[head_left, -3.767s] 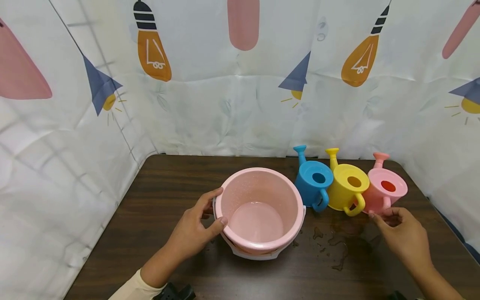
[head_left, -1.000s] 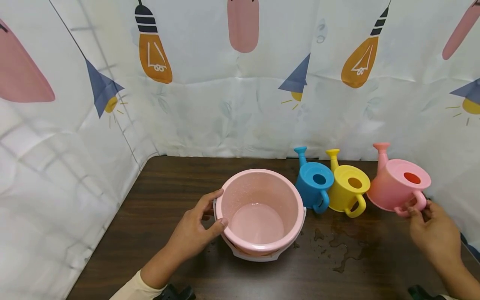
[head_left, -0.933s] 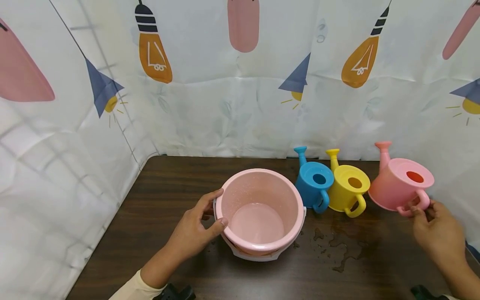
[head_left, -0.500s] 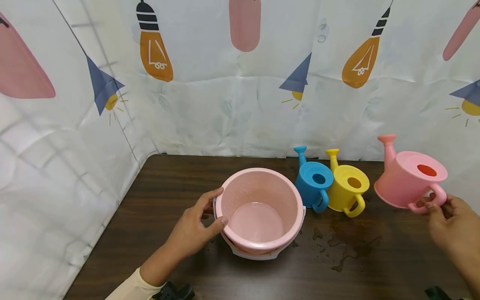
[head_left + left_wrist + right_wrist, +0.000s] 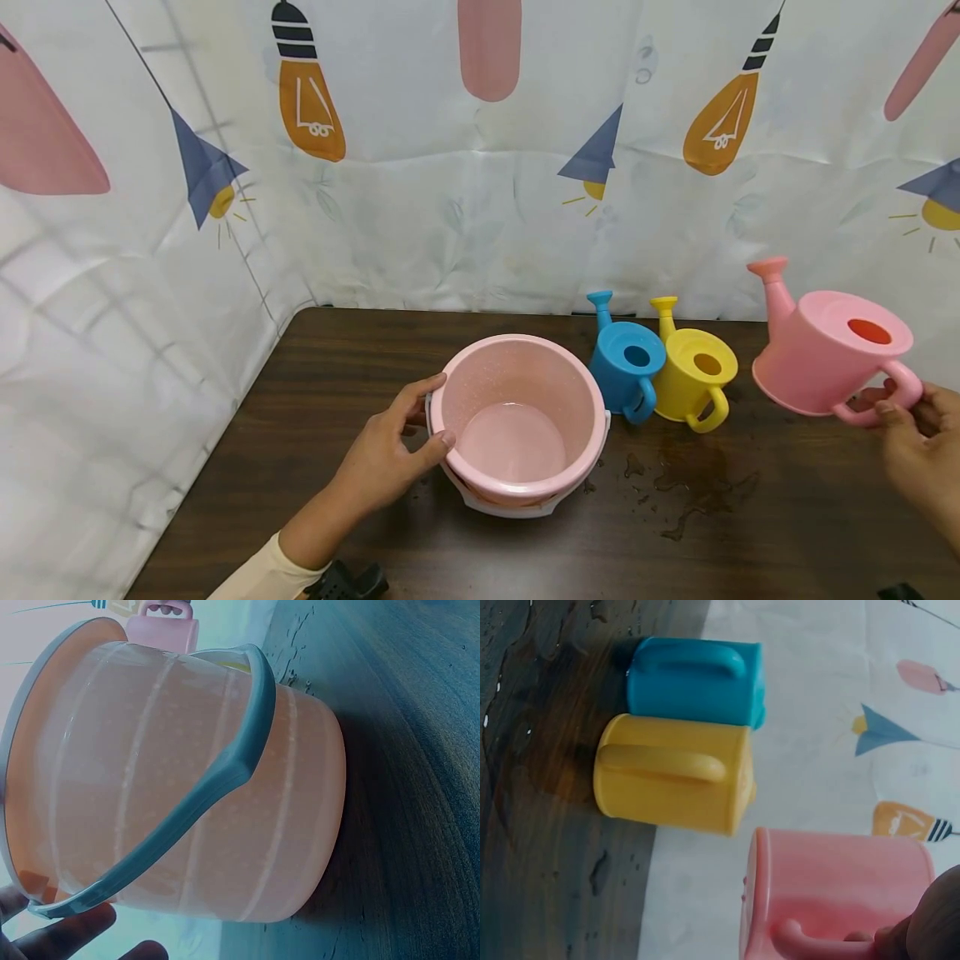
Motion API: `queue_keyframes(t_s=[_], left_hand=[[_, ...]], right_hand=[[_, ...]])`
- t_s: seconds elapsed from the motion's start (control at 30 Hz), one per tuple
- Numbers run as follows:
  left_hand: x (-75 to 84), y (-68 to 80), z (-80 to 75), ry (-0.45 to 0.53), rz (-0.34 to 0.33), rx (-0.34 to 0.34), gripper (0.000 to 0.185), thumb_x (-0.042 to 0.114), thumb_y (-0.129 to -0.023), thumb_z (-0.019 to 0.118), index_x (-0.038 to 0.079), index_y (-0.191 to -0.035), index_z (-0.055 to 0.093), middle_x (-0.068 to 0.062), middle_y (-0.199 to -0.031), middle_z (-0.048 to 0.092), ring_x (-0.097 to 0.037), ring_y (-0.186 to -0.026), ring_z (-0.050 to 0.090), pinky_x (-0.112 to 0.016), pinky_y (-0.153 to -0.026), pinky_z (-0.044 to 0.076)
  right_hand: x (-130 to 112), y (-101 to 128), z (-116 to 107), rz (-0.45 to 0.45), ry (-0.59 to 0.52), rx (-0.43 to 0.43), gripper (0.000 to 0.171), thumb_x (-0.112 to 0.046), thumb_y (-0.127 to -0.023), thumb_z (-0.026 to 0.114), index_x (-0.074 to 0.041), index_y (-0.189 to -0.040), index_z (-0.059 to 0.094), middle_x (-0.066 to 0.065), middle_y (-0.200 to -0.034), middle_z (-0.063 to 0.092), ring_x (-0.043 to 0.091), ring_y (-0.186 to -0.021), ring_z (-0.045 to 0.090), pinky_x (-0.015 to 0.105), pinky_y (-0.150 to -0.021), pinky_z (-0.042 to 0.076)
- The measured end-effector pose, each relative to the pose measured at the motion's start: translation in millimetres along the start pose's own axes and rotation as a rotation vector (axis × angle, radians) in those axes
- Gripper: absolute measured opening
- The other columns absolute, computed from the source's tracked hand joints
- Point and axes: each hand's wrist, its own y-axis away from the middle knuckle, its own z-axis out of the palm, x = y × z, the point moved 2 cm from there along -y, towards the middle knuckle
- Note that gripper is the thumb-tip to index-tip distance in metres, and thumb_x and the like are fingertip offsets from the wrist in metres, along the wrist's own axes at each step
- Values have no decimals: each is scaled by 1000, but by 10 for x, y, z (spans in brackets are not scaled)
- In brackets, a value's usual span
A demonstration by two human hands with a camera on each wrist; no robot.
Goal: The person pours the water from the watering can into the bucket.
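- While the person's left hand [image 5: 382, 458] grips the near-left rim of a round pink plastic bucket [image 5: 522, 417], with the thumb hooked over the edge and the fingers curled against the outer wall, the bucket stands upright on a dark wooden table [image 5: 337, 375].
- A pale grey handle [image 5: 195, 802] lies folded down along the bucket's side.
- At the far right, the right hand [image 5: 922, 450] pinches the loop handle of a pink plastic toy watering can [image 5: 825, 350], holding it in the air above the table's right edge, spout pointing up and to the left.
- Between bucket and pink can, a blue plastic watering can [image 5: 626, 367] and a yellow plastic watering can [image 5: 693, 375] stand touching side by side.
- Spilled water [image 5: 690, 487] lies on the tabletop just in front of them.
- Behind the table hangs a white patterned curtain [image 5: 480, 208].
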Motion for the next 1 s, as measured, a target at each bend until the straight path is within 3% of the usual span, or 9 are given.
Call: queue_keyframes(t_s=[0.2,0.5,0.8,1.0], left_hand=[[0,3,-2,0,3,3,65,37,-93,72,33,-151,45,4,-116,72,-12,-101,68,-50,-88,53],[-8,8,5,10,5,9,64,37,-93,72,31,-151,46,3,-116,72,-14,-100,68,-53,-87,53],[5,10,6,12,5,9,65,36,-93,73,32,-151,45,3,-117,72,-12,-101,68,-52,-88,54],[-9,12,9,11,8,12,64,37,-93,72,31,-151,46,2,-117,72,-14,-100,68,-54,-86,54]], right_hand=[[-106,-6,-2,-50,-46,19,53,17,-98,46,-35,-106,53,-34,-90,57,-19,-80,57,1,-68,43],[-304,-4,1,-142,-168,-34,57,23,-93,46,-31,-107,61,-26,-93,65,-14,-81,63,2,-65,45],[-456,11,45,-109,-210,-156,57,28,-91,45,-24,-106,65,-17,-91,69,-10,-81,66,7,-67,49],[-545,47,71,-107,-151,-187,55,22,-94,49,-29,-111,62,-24,-94,67,-13,-82,64,5,-64,46]])
